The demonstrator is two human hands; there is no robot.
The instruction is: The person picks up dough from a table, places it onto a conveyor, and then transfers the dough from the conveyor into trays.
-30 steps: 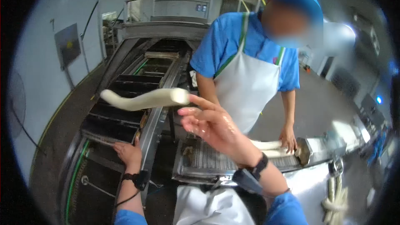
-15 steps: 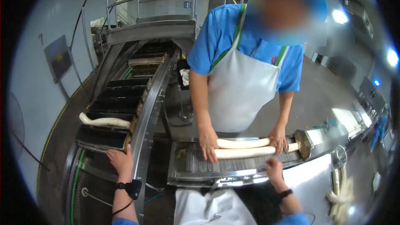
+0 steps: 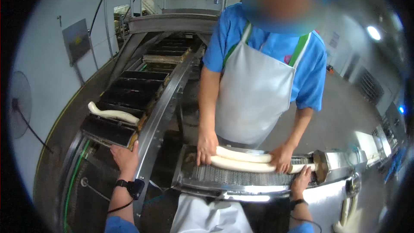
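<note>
My left hand [image 3: 126, 159] is at the near edge of a black tray [image 3: 108, 130] on the left conveyor, its thumb raised and fingers spread against the tray. One pale dough roll [image 3: 114, 114] lies just behind that tray. Over the mesh belt [image 3: 241, 179], a co-worker's hands hold two long dough rolls [image 3: 241, 164] side by side. My right hand [image 3: 301, 180] reaches to the belt's near right edge, its fingertips at a short dough piece [image 3: 297, 168] by the machine outlet; whether it grips the dough I cannot tell.
A co-worker in a white apron [image 3: 254, 90] stands across the belt. More black trays [image 3: 133, 87] run back along the left conveyor's metal rail [image 3: 166, 103]. A steel housing [image 3: 343, 164] stands at the belt's right end, with dough strips [image 3: 346, 211] hanging below.
My right hand has moved right and forward to the short dough piece. The co-worker's hands and the two rolls have shifted slightly left. The view has shifted; my left hand stays by the tray.
</note>
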